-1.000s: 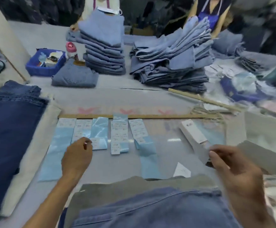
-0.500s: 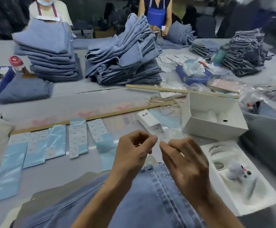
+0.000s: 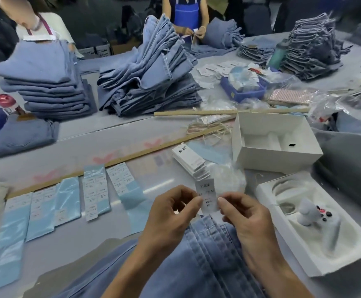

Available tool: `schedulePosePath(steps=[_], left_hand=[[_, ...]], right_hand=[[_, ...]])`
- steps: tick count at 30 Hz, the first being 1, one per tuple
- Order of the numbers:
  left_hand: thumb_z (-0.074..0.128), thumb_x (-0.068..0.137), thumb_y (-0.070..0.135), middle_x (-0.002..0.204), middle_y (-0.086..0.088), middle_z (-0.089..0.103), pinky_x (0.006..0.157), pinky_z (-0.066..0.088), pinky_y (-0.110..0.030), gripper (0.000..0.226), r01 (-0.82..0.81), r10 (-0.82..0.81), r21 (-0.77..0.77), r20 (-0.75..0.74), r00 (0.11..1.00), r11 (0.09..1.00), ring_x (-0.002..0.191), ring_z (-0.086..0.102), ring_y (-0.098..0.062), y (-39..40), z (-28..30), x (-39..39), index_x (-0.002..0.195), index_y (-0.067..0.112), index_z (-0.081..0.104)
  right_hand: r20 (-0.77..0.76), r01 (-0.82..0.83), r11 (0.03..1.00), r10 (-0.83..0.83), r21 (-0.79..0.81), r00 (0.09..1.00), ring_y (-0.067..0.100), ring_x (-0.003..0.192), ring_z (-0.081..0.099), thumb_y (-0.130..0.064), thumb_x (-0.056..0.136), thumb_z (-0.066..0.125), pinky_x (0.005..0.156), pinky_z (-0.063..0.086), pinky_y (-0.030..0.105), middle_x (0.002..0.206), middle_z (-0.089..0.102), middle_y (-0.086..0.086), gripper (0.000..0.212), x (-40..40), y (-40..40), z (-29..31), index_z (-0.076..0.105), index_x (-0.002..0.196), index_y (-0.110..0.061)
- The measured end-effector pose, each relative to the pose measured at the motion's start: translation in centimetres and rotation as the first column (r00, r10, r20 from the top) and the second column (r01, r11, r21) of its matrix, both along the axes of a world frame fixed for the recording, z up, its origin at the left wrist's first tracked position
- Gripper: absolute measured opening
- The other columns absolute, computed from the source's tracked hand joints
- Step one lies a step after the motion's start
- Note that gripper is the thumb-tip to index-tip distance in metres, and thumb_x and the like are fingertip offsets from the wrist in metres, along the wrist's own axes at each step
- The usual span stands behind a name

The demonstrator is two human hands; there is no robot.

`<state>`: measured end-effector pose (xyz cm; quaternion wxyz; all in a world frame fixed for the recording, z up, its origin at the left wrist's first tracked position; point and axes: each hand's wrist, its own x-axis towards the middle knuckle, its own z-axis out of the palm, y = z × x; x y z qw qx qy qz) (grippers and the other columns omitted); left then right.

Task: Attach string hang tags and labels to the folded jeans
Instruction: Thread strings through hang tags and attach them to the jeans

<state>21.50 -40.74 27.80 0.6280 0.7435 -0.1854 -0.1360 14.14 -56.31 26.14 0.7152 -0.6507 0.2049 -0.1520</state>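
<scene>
One small white label (image 3: 207, 197) is being held upright between our two hands, just above the folded jeans (image 3: 199, 261) lying at the near edge of the bench (image 3: 119, 134); we are judging it not yet attached, with stacks of jeans (image 3: 149, 78) beyond perhaps still waiting. Our left hand (image 3: 171, 214) and right hand (image 3: 244, 216) are pinching its side edges, fingers (image 3: 223, 201) curled inward.
</scene>
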Motion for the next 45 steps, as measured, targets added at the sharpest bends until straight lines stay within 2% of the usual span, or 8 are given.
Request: schedulePosePath(steps=[11, 19, 21, 24, 27, 31, 39, 45], left_hand=[[0.067, 0.092, 0.037, 0.079, 0.017, 0.071, 0.059, 0.047, -0.027, 0.016, 0.170, -0.173, 0.091, 0.029, 0.984, 0.981, 0.072, 0.054, -0.021, -0.7, -2.0, 3.1, 0.083, 0.024, 0.071], [0.063, 0.087, 0.058, 0.059, 0.007, 0.065, 0.049, 0.036, -0.017, 0.041, -0.075, 0.055, 0.190, 0.107, 0.993, 0.979, 0.052, 0.046, -0.004, -2.3, -5.5, 7.8, 0.063, 0.026, 0.072], [0.065, 0.092, 0.050, 0.055, 0.008, 0.060, 0.049, 0.035, -0.017, 0.039, -0.192, 0.116, 0.321, 0.240, 0.964, 0.928, 0.050, 0.048, -0.006, -3.7, -7.6, 10.8, 0.064, 0.024, 0.070], [0.065, 0.097, 0.039, 0.077, 0.009, 0.065, 0.058, 0.040, -0.030, 0.025, -0.169, -0.093, 0.606, 0.377, 0.921, 0.777, 0.073, 0.058, -0.013, -7.4, -11.4, 15.7, 0.081, 0.020, 0.069], [0.063, 0.098, 0.036, 0.111, 0.000, 0.063, 0.079, 0.049, -0.037, 0.021, -0.076, -0.350, 0.791, 0.352, 0.868, 0.608, 0.109, 0.055, -0.022, -11.1, -15.4, 20.4, 0.108, 0.018, 0.066], [0.069, 0.093, 0.040, 0.128, -0.003, 0.055, 0.085, 0.044, -0.037, 0.037, 0.002, -0.456, 0.880, 0.244, 0.856, 0.475, 0.121, 0.049, -0.025, -14.3, -18.4, 24.3, 0.123, 0.021, 0.058], [0.071, 0.092, 0.031, 0.120, -0.001, 0.064, 0.089, 0.049, -0.038, 0.024, 0.052, -0.423, 0.857, 0.199, 0.884, 0.513, 0.115, 0.056, -0.023, -14.6, -18.2, 26.2, 0.113, 0.019, 0.069], [0.054, 0.095, 0.012, 0.085, -0.010, 0.063, 0.061, 0.039, -0.034, 0.021, -0.182, -0.424, 0.867, 0.397, 0.814, 0.463, 0.084, 0.059, -0.032, -13.8, -16.7, 26.2, 0.079, 0.006, 0.067]], right_hand=[[-0.040, -0.038, 0.983, 0.046, 0.182, 0.998, 0.010, 0.069, 0.065, -0.030, 0.078, 0.077, 0.065, 0.054, 0.018, 0.076, 0.071, 0.002, 0.020, 0.9, -1.7, -1.4, 0.076, 0.090, -0.014], [-0.039, 0.156, 0.978, -0.153, 0.135, 0.988, 0.007, 0.054, 0.058, -0.037, 0.068, 0.076, 0.053, 0.051, 0.017, 0.070, 0.070, 0.002, 0.021, 1.6, -1.1, -4.0, 0.074, 0.080, -0.021], [-0.039, 0.233, 0.956, -0.230, 0.176, 0.972, 0.012, 0.047, 0.053, -0.036, 0.066, 0.077, 0.047, 0.049, 0.020, 0.068, 0.069, 0.007, 0.020, 1.7, -1.4, -4.6, 0.074, 0.079, -0.020], [-0.042, 0.265, 0.952, -0.262, 0.150, 0.964, 0.014, 0.042, 0.047, -0.026, 0.072, 0.086, 0.043, 0.044, 0.020, 0.059, 0.063, 0.007, 0.015, 1.8, -1.3, -5.4, 0.073, 0.076, -0.020], [-0.043, 0.294, 0.941, -0.291, 0.171, 0.956, 0.017, 0.042, 0.047, -0.028, 0.071, 0.083, 0.044, 0.044, 0.020, 0.055, 0.059, 0.008, 0.013, 1.7, -1.2, -5.8, 0.074, 0.077, -0.020], [-0.055, 0.355, 0.905, -0.352, 0.234, 0.934, 0.018, 0.038, 0.046, -0.021, 0.067, 0.076, 0.040, 0.039, 0.017, 0.050, 0.056, 0.012, 0.006, 1.8, -1.4, -6.1, 0.073, 0.071, -0.017], [-0.073, 0.332, 0.909, -0.324, 0.252, 0.943, 0.016, 0.038, 0.046, -0.021, 0.066, 0.075, 0.038, 0.035, 0.014, 0.051, 0.056, 0.010, 0.005, 1.8, -1.8, -6.0, 0.073, 0.070, -0.018], [-0.065, 0.302, 0.914, -0.296, 0.272, 0.953, 0.018, 0.040, 0.046, -0.020, 0.070, 0.074, 0.041, 0.038, 0.017, 0.050, 0.053, 0.010, 0.004, 1.7, -1.9, -5.9, 0.072, 0.071, -0.017]])
